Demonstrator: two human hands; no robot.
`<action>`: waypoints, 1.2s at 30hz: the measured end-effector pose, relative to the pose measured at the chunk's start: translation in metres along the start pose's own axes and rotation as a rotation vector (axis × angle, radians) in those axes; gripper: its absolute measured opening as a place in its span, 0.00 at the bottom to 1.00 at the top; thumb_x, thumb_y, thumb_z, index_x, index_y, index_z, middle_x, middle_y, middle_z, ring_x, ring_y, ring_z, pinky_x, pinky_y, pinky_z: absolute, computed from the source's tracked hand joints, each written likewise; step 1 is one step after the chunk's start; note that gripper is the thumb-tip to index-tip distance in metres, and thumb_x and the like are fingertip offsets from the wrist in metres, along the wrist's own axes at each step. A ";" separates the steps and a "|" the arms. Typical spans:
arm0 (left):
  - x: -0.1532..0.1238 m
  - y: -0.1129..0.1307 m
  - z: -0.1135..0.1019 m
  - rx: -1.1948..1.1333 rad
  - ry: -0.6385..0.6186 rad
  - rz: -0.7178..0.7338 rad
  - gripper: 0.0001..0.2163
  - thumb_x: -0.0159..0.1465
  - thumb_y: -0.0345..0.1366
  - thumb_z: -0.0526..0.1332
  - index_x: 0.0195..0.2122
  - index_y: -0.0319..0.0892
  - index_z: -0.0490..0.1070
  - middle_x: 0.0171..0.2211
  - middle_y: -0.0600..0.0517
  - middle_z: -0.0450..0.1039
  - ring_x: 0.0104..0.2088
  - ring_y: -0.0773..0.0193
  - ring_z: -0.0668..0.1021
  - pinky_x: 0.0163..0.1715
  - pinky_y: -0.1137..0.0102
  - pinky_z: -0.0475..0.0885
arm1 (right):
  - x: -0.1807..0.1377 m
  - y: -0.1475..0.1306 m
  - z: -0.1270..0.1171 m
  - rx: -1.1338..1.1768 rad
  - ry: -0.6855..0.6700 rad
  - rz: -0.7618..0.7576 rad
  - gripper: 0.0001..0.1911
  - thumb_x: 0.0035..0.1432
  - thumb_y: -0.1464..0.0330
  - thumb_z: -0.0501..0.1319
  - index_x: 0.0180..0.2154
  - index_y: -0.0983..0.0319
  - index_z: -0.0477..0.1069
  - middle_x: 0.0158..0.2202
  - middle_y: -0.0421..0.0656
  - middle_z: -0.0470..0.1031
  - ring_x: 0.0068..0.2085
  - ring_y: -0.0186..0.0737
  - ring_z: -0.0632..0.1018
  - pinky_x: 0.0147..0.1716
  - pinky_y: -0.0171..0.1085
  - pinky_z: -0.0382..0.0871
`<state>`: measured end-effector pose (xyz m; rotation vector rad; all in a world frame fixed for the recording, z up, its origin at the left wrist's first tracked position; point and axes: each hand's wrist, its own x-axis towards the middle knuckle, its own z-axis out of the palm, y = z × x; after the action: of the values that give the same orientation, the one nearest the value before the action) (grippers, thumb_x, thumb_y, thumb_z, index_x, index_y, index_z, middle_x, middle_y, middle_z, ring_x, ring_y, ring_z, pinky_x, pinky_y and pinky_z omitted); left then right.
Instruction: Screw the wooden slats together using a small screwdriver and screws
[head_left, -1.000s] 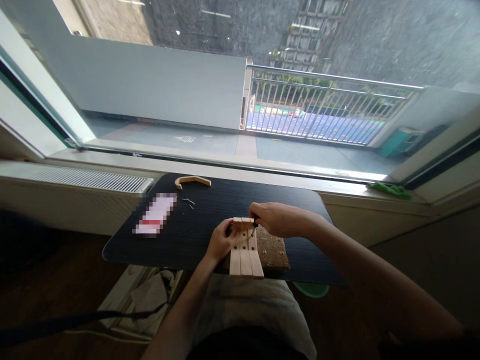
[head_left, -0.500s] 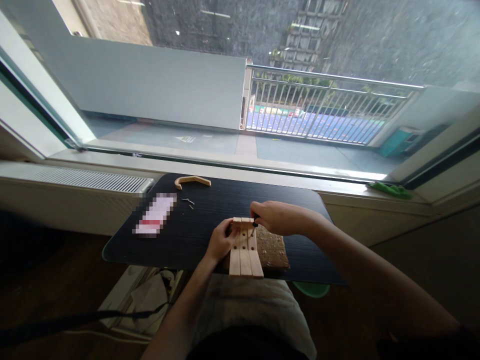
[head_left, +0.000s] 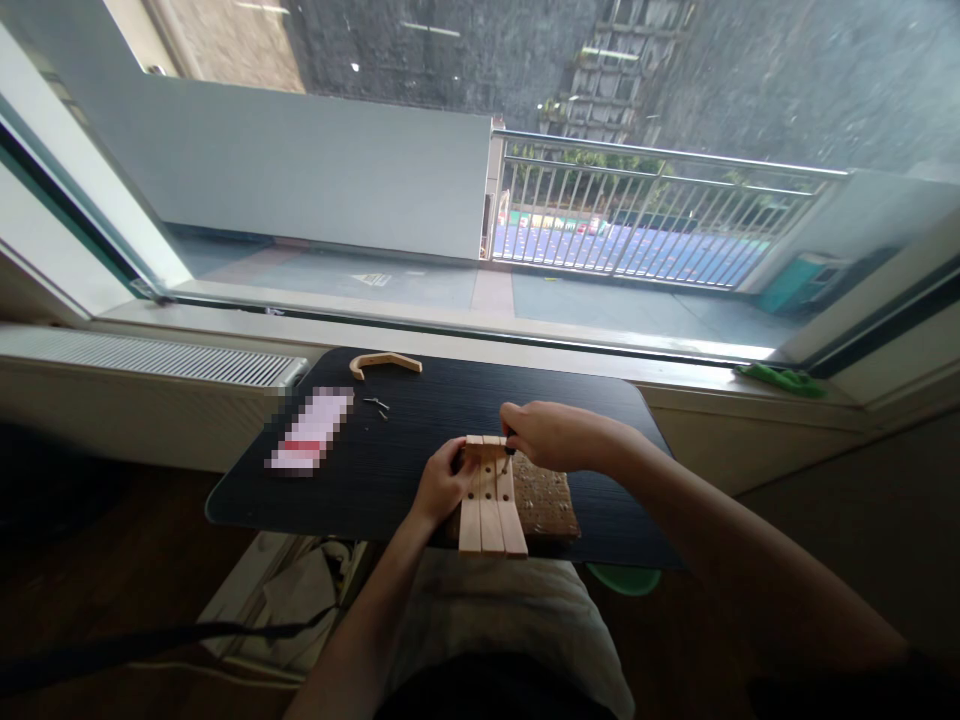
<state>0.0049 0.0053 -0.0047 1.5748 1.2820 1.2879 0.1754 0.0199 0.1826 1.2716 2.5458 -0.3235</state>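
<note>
Three pale wooden slats (head_left: pixel 490 502) with small holes lie side by side on a brown perforated board (head_left: pixel 547 505) at the front of a black table (head_left: pixel 352 480). My left hand (head_left: pixel 441 483) is curled against the slats' left edge, holding them. My right hand (head_left: pixel 551 436) is closed on a small dark-handled tool (head_left: pixel 510 448), its tip standing on the far end of the right slat.
A curved wooden piece (head_left: pixel 384 362) lies at the table's far edge. A few small screws (head_left: pixel 377 405) and a blurred pink-white packet (head_left: pixel 311 430) lie to the left. A window sill, a radiator grille (head_left: pixel 142 352) and a green cloth (head_left: pixel 780 379) are behind.
</note>
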 end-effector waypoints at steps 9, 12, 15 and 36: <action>-0.001 0.000 -0.001 0.012 -0.005 -0.013 0.10 0.59 0.37 0.62 0.40 0.40 0.74 0.37 0.47 0.78 0.40 0.57 0.78 0.42 0.66 0.73 | -0.002 0.000 0.000 -0.023 0.005 0.048 0.11 0.66 0.64 0.52 0.44 0.63 0.67 0.39 0.50 0.78 0.35 0.43 0.77 0.25 0.37 0.58; -0.001 0.002 -0.001 0.008 -0.002 -0.018 0.10 0.59 0.37 0.62 0.40 0.40 0.74 0.37 0.48 0.78 0.39 0.57 0.78 0.42 0.66 0.73 | -0.002 -0.001 -0.002 -0.040 -0.008 0.066 0.11 0.66 0.64 0.53 0.44 0.63 0.67 0.39 0.50 0.79 0.35 0.43 0.78 0.25 0.36 0.58; -0.001 0.004 -0.001 0.002 -0.003 -0.017 0.10 0.58 0.37 0.63 0.39 0.40 0.74 0.36 0.49 0.78 0.38 0.59 0.78 0.40 0.67 0.73 | -0.003 -0.001 -0.004 -0.047 -0.013 0.073 0.12 0.66 0.63 0.53 0.44 0.64 0.67 0.39 0.50 0.79 0.36 0.44 0.78 0.24 0.36 0.58; 0.000 0.006 -0.001 0.026 0.000 -0.002 0.09 0.58 0.35 0.62 0.39 0.39 0.75 0.36 0.48 0.78 0.36 0.59 0.79 0.39 0.67 0.73 | 0.002 -0.007 -0.005 -0.109 0.020 0.104 0.18 0.66 0.59 0.54 0.46 0.66 0.70 0.36 0.54 0.80 0.39 0.51 0.80 0.27 0.37 0.65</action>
<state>0.0052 0.0035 0.0014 1.5915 1.3053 1.2747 0.1683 0.0192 0.1873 1.3653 2.4656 -0.1489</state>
